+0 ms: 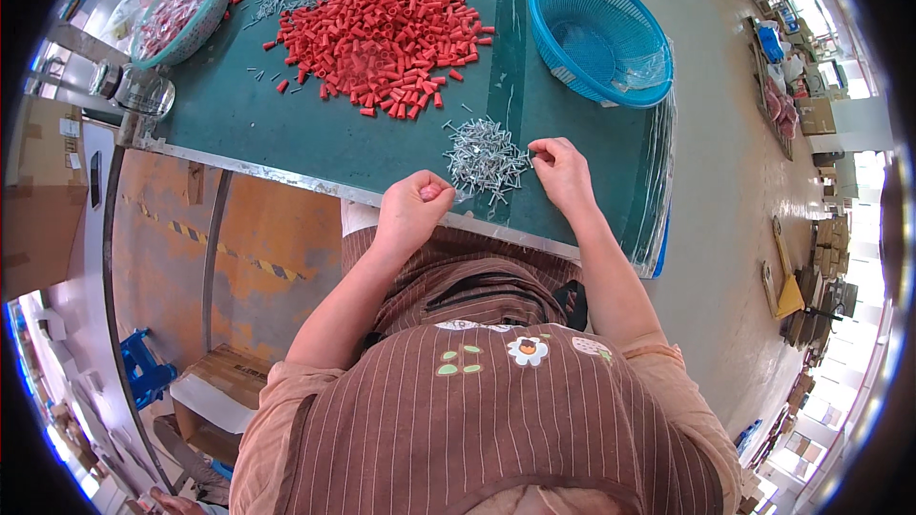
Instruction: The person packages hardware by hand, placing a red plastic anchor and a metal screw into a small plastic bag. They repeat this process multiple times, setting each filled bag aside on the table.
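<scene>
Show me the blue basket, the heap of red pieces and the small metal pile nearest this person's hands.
Blue basket (599, 17): head view, on its bare inside.
Red heap (382, 46): head view, on its middle.
Small metal pile (485, 158): head view, on its middle.

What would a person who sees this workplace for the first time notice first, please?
Probably the large heap of bright red pieces, spread over the far middle part of the green table. Next, the blue basket stands out near the table's right edge. Closer to the person, a small pile of silvery metal fasteners lies between the left hand and the right hand.
</scene>
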{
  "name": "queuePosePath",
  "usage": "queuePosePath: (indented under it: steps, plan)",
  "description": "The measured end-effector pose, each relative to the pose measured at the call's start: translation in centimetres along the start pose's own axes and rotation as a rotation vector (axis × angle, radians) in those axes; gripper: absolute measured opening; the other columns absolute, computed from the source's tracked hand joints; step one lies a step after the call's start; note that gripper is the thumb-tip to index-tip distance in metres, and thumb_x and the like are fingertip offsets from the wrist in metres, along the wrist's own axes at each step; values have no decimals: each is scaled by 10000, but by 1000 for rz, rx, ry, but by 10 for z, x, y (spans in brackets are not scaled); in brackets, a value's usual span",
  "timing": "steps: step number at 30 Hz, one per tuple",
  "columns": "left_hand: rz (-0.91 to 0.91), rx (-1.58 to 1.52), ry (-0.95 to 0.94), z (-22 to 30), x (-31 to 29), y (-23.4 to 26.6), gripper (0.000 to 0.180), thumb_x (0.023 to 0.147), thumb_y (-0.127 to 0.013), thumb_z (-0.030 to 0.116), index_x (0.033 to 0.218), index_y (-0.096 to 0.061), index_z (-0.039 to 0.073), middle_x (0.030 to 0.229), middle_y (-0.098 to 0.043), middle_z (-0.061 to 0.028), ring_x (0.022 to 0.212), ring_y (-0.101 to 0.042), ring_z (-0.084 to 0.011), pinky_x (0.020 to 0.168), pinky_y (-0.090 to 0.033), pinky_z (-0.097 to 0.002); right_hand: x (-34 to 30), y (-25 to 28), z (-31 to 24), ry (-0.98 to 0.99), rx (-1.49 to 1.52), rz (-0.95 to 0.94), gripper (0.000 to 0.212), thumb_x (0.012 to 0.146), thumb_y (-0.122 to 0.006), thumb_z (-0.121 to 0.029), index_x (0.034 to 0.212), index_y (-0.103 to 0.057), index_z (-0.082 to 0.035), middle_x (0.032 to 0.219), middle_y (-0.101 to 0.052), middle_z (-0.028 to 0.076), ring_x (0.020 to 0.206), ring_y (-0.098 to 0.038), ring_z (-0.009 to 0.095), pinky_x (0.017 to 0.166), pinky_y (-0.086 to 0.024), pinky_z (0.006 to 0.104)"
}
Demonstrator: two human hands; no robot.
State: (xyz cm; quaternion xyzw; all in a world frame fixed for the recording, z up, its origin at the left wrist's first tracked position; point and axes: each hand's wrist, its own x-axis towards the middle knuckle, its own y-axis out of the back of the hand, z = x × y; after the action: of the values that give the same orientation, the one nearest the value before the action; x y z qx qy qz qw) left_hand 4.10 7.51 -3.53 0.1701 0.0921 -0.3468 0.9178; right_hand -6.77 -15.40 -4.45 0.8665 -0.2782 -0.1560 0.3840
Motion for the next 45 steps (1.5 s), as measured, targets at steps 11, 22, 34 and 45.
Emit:
queuePosePath:
  steps: [11,22,34,45]
  plan:
    - [-7,1,-4,3,-2,0,113,809,-664,98,808,-638,-12,625,-499,58,583,-409,-20,528,-365,-205,10,16,1,416,-381,-95,160,765,-611,-51,915,-667,-65,900,-587,98,936,-586,264,825,-495,385]
    - [-7,-41,25,-4,0,3,93,814,-647,72,810,-633,-19,631,-502,65,585,-405,-9,531,-358,-187,7,16,-8,43,-307,-213,93,782,-609,-133,809,-626,-45,864,-611,121,837,-613,298,759,-506,406]
    - [-8,-34,10,-11,3,1,97,818,-650,75,816,-631,-20,643,-539,46,594,-434,-17,537,-375,-191,6,5,-10,112,-503,-129,105,779,-581,-136,780,-631,-44,864,-624,145,820,-626,326,744,-513,435]
    - [-15,-8,36,-3,1,2,123,820,-654,104,831,-639,-18,647,-573,25,599,-464,-33,552,-401,-208,3,11,-15,62,-319,-103,110,777,-585,-157,791,-630,-57,857,-630,118,804,-626,314,711,-510,424]
